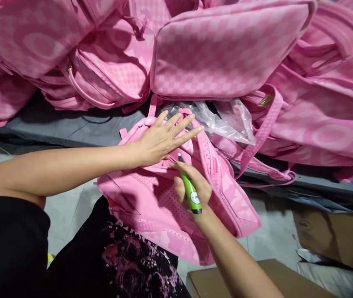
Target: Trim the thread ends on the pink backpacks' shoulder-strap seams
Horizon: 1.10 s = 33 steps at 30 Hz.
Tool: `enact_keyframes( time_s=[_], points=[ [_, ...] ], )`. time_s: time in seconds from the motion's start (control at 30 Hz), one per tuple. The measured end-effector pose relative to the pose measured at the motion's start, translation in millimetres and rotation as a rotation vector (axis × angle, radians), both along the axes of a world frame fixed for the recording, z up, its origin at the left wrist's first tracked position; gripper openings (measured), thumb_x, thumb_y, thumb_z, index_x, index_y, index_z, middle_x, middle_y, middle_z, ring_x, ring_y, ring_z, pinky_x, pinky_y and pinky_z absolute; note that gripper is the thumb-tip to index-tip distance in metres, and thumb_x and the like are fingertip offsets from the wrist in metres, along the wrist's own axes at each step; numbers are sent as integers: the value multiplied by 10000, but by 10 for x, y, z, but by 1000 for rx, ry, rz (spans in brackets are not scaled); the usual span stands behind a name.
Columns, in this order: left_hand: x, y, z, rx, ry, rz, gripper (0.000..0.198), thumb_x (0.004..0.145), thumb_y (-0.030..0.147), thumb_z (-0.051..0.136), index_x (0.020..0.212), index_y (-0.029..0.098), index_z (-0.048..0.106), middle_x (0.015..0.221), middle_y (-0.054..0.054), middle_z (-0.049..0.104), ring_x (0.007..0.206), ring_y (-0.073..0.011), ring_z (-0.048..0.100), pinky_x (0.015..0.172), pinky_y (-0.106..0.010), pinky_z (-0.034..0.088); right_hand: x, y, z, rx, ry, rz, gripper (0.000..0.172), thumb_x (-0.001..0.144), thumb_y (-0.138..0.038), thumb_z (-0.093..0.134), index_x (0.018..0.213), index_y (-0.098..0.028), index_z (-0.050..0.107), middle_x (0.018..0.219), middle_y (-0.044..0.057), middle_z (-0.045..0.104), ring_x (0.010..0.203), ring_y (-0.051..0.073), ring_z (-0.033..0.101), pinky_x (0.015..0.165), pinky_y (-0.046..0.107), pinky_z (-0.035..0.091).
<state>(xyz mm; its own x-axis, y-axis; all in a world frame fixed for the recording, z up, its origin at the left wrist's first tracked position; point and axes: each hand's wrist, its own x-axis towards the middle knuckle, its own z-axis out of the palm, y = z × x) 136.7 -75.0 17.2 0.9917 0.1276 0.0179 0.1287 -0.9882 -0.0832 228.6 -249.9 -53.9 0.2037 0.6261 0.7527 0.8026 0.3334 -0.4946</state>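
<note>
A pink backpack [170,207] with dotted mesh padding lies across my lap and leans on the edge of the bench. My left hand [164,138] presses on its upper part, fingers spread and stretched out. Just below it, my right hand [197,184] is closed around a green pen-like tool [190,188] with a black end and a pale tip. That tip points up toward the backpack's top, close to my left palm. Whether the tip touches the fabric I cannot tell. A clear plastic bag [223,120] lies just behind the backpack.
Several pink checkered bags [229,49] are heaped along the dark-covered bench [55,128]. A loose pink strap [260,132] hangs near its edge at the right. Cardboard [334,236] lies on the tiled floor at the lower right, with another piece [257,281] nearer to me.
</note>
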Motion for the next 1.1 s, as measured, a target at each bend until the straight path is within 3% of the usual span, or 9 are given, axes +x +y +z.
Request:
enact_keyframes(
  time_s=[0.1,0.2,0.3,0.4,0.5,0.63,0.73,0.9,1.1],
  points=[
    [-1,-39,10,6,-21,43,841,937,264,593,1641,218,135,1716,-148,116,1582,-355,161,1257,-642,142,193,36,92,-19,-228,-258,481,925,-216,659,1394,-205,553,1113,123,730,1069,279,691,925,450,588],
    [26,-59,-13,6,-30,124,894,919,310,626,1644,189,117,1719,-154,80,1589,-369,117,1273,-643,100,312,177,218,-341,-304,-391,595,915,-401,687,1427,-161,502,1239,194,656,1183,372,604,979,558,537],
    [69,-58,-72,-26,-38,168,966,866,338,679,1642,169,129,1720,-149,83,1589,-372,116,1285,-594,144,279,406,286,-643,-285,-438,670,913,-445,662,1467,-135,447,1211,220,612,1031,369,634,802,510,585],
    [104,-24,-135,-117,-95,199,906,866,353,642,1633,207,181,1715,-115,141,1584,-390,130,1265,-577,208,181,618,253,-747,-313,-491,607,964,-303,529,1518,-103,383,1171,244,573,923,346,647,674,457,581],
    [86,50,-147,-178,-122,173,807,904,387,556,1616,191,229,1694,-120,209,1571,-416,160,1244,-608,209,146,697,187,-779,-312,-505,595,957,-173,415,1543,-109,340,1181,249,556,902,334,653,667,458,583],
    [-6,158,-101,-183,-93,33,828,889,491,560,1603,206,253,1682,-101,238,1572,-406,162,1249,-616,174,177,646,176,-759,-315,-450,659,909,-147,457,1551,-132,307,1174,218,556,898,307,647,718,453,589],
    [-38,173,-99,-166,-102,18,846,880,560,570,1600,248,255,1684,-77,231,1573,-414,146,1245,-645,144,174,632,206,-797,-320,-468,685,876,-118,487,1538,-91,315,1149,215,566,888,304,647,738,457,584],
    [-7,120,-162,-192,-132,72,757,912,427,575,1588,232,295,1688,-115,232,1541,-434,247,1236,-643,199,149,644,229,-801,-306,-453,737,858,-151,576,1539,-64,308,1144,217,565,892,306,641,725,441,574],
    [-81,174,-164,-174,-148,65,722,931,366,567,1587,272,281,1694,-98,234,1553,-370,240,1244,-614,200,163,603,254,-797,-276,-425,736,830,-139,595,1521,-102,345,1181,209,562,917,303,638,727,430,570]
  ],
)
